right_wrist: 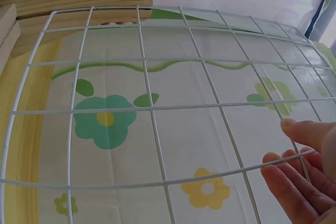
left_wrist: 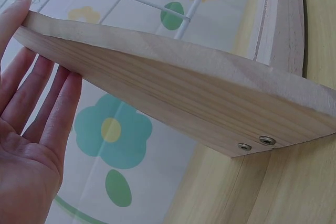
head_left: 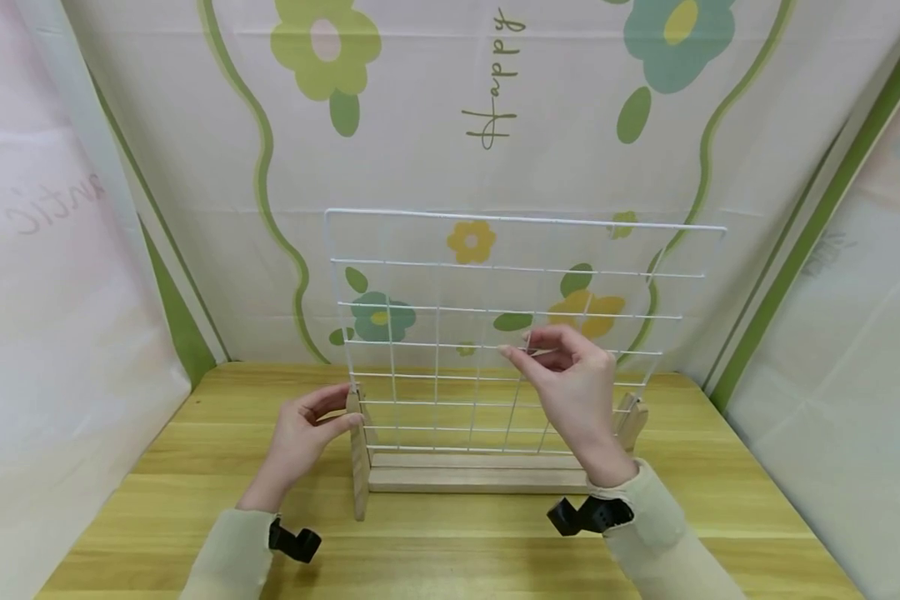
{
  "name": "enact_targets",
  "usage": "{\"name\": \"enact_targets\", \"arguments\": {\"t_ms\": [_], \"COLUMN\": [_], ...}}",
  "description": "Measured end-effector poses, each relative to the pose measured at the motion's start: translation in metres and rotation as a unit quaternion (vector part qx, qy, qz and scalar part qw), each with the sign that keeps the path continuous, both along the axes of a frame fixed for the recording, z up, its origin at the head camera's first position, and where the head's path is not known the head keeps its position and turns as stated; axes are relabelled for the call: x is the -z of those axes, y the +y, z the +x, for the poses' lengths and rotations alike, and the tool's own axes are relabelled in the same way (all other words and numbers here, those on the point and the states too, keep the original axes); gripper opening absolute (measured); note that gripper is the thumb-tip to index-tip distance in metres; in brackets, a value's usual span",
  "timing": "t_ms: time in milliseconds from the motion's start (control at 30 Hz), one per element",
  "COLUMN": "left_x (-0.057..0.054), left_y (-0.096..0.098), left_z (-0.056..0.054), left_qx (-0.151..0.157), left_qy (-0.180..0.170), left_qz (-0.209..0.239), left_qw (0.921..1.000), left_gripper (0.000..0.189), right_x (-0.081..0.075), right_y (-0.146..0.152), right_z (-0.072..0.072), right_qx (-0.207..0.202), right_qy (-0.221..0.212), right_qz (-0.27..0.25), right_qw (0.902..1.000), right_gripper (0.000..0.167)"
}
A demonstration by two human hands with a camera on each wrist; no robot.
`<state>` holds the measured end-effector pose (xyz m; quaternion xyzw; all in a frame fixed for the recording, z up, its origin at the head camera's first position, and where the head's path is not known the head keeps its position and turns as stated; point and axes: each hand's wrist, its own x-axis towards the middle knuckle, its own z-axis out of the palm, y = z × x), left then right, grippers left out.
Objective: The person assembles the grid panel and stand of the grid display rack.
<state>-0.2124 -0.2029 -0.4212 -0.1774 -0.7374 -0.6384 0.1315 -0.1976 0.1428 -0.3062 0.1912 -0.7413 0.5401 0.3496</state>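
A white wire grid (head_left: pixel 525 219) stands tilted in a wooden base, between two wooden side pieces. At the upper end of the left side piece (head_left: pixel 359 467), my left hand (head_left: pixel 307 429) pinches the wood, thumb on one edge and fingertips on the other face. The left wrist view shows this side piece (left_wrist: pixel 157 72) close up, with two metal screws (left_wrist: pixel 266 140) near its foot. My right hand (head_left: pixel 573 396) pinches a wire toward the grid's right half. From the right wrist, its thumb and fingers (right_wrist: pixel 289 179) lie around the wires near a crossing.
A wooden crossbar (head_left: pixel 480 479) joins the base low down on the wood-grain table (head_left: pixel 435 550). The right side piece (head_left: pixel 632 425) is partly behind my right wrist. Flower-printed cloth (head_left: pixel 420 158) hangs behind and at both sides.
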Motion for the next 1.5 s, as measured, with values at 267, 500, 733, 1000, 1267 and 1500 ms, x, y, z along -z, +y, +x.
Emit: {"name": "enact_targets", "arguments": {"t_ms": [267, 500, 733, 1000, 1267, 1500], "left_x": [0.001, 0.001, -0.012, -0.052, -0.075, -0.077], "left_y": [0.0, 0.0, 0.001, 0.017, 0.029, 0.032], "left_z": [0.0, 0.001, 0.007, 0.013, 0.012, 0.007], "left_qx": [0.004, 0.007, 0.023, -0.029, -0.1, -0.112], "left_qy": [0.003, 0.004, 0.009, 0.08, 0.09, 0.127], "left_qz": [0.006, 0.007, 0.041, 0.074, 0.098, 0.113], "left_qw": [1.0, 0.9999, 0.9989, 0.9936, 0.9861, 0.979], "left_gripper": [0.041, 0.04, 0.051, 0.04, 0.027, 0.013], "right_x": [0.007, 0.01, 0.002, -0.005, -0.003, 0.003], "right_y": [-0.001, 0.0, -0.008, -0.012, -0.012, -0.009], "right_z": [-0.001, 0.0, 0.012, 0.022, 0.022, 0.017], "right_qx": [0.014, -0.007, 0.001, 0.003, 0.002, -0.005], "right_qy": [-0.01, 0.002, 0.003, 0.0, -0.008, -0.012], "right_qz": [0.007, 0.005, 0.012, 0.018, 0.015, 0.015], "right_qw": [0.9998, 1.0, 0.9999, 0.9998, 0.9998, 0.9998], "right_gripper": [0.021, 0.019, 0.019, 0.018, 0.018, 0.019]}}
